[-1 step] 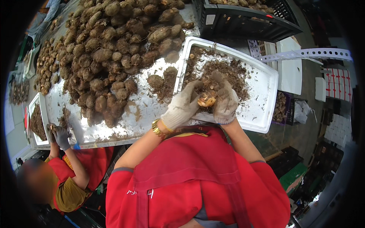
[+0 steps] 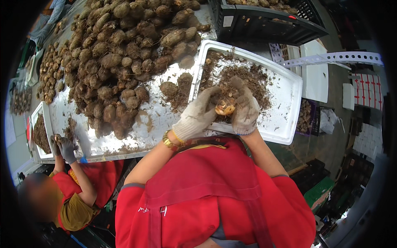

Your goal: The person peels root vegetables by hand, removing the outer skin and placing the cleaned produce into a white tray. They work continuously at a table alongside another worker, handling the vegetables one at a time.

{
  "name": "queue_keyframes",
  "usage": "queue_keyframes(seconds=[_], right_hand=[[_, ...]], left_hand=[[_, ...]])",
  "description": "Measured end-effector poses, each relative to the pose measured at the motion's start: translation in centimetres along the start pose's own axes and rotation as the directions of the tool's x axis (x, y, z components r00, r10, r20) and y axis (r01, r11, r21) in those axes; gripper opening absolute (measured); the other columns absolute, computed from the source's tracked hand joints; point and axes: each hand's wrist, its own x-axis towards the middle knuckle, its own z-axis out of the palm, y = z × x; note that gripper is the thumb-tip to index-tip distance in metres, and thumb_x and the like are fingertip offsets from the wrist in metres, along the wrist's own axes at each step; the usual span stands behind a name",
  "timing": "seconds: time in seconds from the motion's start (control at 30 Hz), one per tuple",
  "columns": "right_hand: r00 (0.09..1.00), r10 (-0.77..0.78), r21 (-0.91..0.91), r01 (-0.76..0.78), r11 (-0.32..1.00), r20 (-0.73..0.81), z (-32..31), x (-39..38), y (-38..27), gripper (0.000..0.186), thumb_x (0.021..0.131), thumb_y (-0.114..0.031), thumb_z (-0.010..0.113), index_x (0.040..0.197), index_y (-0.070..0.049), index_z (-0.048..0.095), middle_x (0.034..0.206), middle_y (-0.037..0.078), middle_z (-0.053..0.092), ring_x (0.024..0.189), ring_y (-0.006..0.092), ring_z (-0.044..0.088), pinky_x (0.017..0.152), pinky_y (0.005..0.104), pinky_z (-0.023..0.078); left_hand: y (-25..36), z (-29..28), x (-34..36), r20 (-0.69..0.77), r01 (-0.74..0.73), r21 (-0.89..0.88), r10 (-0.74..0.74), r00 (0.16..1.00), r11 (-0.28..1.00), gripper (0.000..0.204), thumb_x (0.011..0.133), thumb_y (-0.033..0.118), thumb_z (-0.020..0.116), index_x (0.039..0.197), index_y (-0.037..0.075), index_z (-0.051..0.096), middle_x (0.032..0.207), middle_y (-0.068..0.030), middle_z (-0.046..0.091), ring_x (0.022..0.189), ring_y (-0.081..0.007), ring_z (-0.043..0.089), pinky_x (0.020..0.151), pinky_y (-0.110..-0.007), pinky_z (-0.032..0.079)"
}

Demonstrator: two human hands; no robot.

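A partly cleaned taro [image 2: 225, 108], its orange-brown flesh showing, sits between my two gloved hands above a white foam tray [image 2: 285, 124]. My left hand [image 2: 199, 111], in a pale knit glove, has its fingers curled around the taro's left side. From the right, my right hand [image 2: 246, 108], in a dirtier glove, closes on the same taro. Its thumb and fingertips are partly hidden, and whether it also holds a tool I cannot make out. Brown fibrous peelings [image 2: 252, 78] lie in the tray below and beyond my hands.
Hairy, unpeeled taros [image 2: 111, 62] are heaped on the metal table to the left. Behind the tray stands a black crate [image 2: 264, 25] with more of them. At far left, a co-worker's gloved hands [image 2: 65, 148] work beside another white tray [image 2: 49, 128].
The taro has turned slightly between my hands, showing its flesh at another angle. My left hand and wrist have shifted a little to the left.
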Motion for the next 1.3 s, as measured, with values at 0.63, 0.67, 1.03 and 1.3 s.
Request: queue_keyframes(seconds=[0.63,0.67,1.03,1.3], right_hand=[[0.841,0.535,0.446,-0.509,0.736,0.078,-2.2,1.5,1.6,0.027,0.094,-0.019,0.058,0.107,0.003,0.062,0.094,0.009,0.067,0.082,0.0126,0.063,0.074,0.0253,0.053],[0.811,0.585,0.343,-0.546,0.764,-0.012,-2.6,1.2,3.0,0.032,0.093,-0.02,0.061,0.114,0.003,0.06,0.099,0.009,0.066,0.089,0.0147,0.063,0.079,0.0266,0.052],[0.97,-0.079,-0.315,0.15,0.937,0.229,1.1,2.7,-3.2,0.029,0.083,-0.018,0.069,0.106,0.0,0.068,0.108,0.015,0.06,0.101,0.0241,0.06,0.086,0.0314,0.049],[0.867,0.403,0.26,-0.478,0.839,0.292,-0.6,1.7,5.1,0.045,0.097,-0.042,0.049,0.102,0.0,0.066,0.097,0.007,0.067,0.086,0.0176,0.062,0.08,0.0297,0.048]], left_hand=[[3.9,-3.3,-2.2,0.064,0.12,-0.502,-0.102,0.993,0.857,0.044,0.096,0.026,0.052,0.13,-0.002,0.048,0.123,-0.012,0.056,0.111,-0.0178,0.055,0.092,-0.03,0.048],[4.3,-3.5,-2.2,0.067,0.126,-0.496,-0.106,0.992,0.859,0.043,0.096,0.022,0.053,0.132,-0.002,0.046,0.124,-0.0133,0.055,0.11,-0.0185,0.056,0.09,-0.03,0.05],[2.9,-3.9,-2.7,-0.223,-0.161,0.157,0.194,0.955,0.974,0.039,0.087,0.003,0.058,0.125,-0.001,0.05,0.106,-0.0184,0.062,0.092,-0.026,0.066,0.076,-0.034,0.054],[3.3,-5.0,-4.2,0.003,-0.015,0.017,0.015,1.0,1.0,0.042,0.087,0.012,0.06,0.127,0.003,0.051,0.107,-0.0157,0.065,0.099,-0.0252,0.065,0.085,-0.034,0.052]])
